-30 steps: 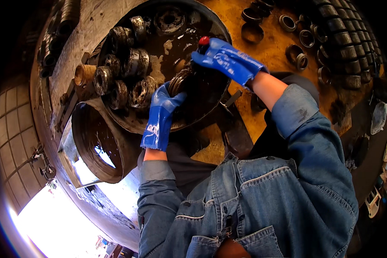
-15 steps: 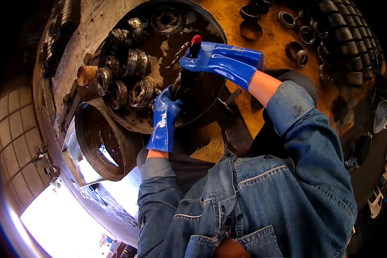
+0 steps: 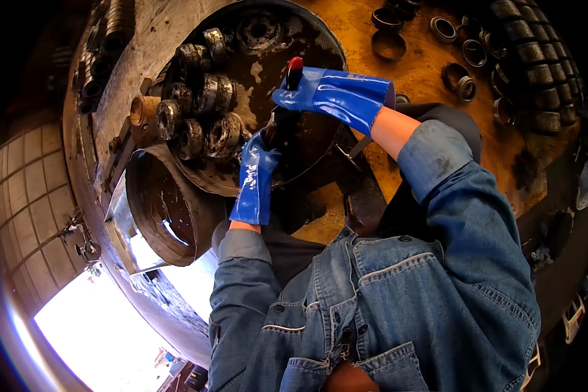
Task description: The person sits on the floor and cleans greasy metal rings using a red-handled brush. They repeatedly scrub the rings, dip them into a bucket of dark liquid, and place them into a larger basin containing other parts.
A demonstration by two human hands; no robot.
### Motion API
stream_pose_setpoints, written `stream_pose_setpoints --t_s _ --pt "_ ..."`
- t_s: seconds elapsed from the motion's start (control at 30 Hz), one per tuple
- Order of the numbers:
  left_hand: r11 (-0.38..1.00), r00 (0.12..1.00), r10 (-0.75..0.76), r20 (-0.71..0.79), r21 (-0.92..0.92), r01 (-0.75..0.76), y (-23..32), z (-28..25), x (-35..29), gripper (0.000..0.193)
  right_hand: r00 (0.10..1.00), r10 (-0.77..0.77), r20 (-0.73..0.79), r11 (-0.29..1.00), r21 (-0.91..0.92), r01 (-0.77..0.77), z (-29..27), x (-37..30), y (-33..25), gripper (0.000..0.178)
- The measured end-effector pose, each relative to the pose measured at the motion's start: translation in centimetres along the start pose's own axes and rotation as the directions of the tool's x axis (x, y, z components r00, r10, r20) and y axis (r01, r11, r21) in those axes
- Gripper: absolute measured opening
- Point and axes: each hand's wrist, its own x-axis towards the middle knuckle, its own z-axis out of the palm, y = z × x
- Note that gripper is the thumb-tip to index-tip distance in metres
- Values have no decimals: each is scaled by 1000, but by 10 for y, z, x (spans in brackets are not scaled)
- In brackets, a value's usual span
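Both my hands wear blue rubber gloves over a large round dark pan (image 3: 342,60). My right hand (image 3: 310,91) is wrapped round a brush (image 3: 295,65) whose handle has a red end and points up. Below that fist the brush meets a dark, wet-looking area, where its bristles are hard to make out. Just nearer, my left hand (image 3: 257,164) is closed on something dark that the glove and shadow hide. Several greasy metal rollers (image 3: 215,93) lie in the pan's left part, and a round metal disc with a central hole (image 3: 259,30) lies at its far side.
An open metal drum (image 3: 160,209) lies tilted at the near left. Metal rings (image 3: 389,46) are scattered on the brownish surface to the right, beside rows of dark cylinders (image 3: 536,65). A rusty cylindrical piece (image 3: 144,111) sits outside the pan's left rim.
The view has shifted slightly, so the surroundings appear a little further right. Both hands keep their grips and stay close together over the pan.
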Motion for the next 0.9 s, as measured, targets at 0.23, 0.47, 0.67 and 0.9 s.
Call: stream_pose_setpoints --t_s 0.23,0.47,0.67,0.9 --pt "981 1000 5 23 193 -9 11 -2 4 54 953 -119 -279 989 49 138 -7 -15 31 51" --pt "704 927 -307 215 707 70 116 -2 47 51 986 -134 -95 973 175 149 -23 -32 17 55" --pt "653 942 0 335 714 -254 94 -6 42 43 987 -104 -119 978 -191 80 -14 -6 22 38" --pt "987 973 6 229 156 -43 53 -15 33 53 993 -74 -89 942 -334 40 -31 -11 5 34"
